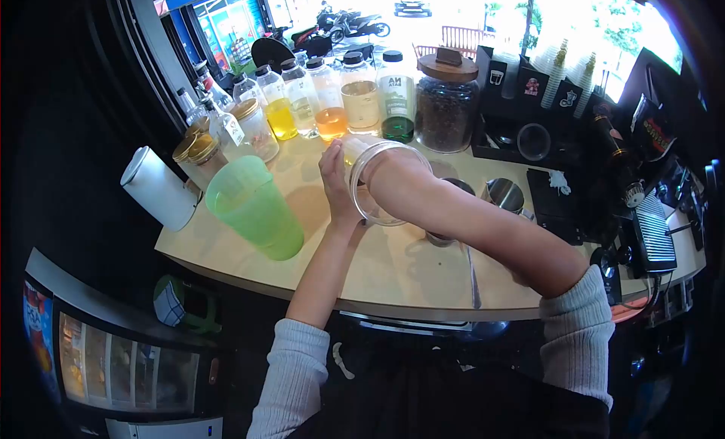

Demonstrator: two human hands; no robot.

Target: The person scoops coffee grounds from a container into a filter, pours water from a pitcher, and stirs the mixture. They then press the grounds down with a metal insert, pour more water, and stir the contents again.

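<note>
A clear wide-mouthed jar (359,197) is tilted over the wooden counter, its round opening facing me. My left hand (336,175) is wrapped round the jar's left side, holding it. My right forearm reaches through the opening, and my right hand (368,166) is inside the jar, blurred by the plastic; its fingers cannot be made out. To the left of my left hand stands a tall green translucent pitcher (257,209). Metal cups, one of them a steel pitcher (504,195), stand beyond and beside my right forearm.
Syrup bottles (281,110) line the counter's back edge, beside a wooden-lidded jar of dark beans (447,107). A white canister (158,188) stands far left. Stacked cups (555,69) and a black organizer (498,148) are at the right. A long spoon (474,277) lies near the front edge.
</note>
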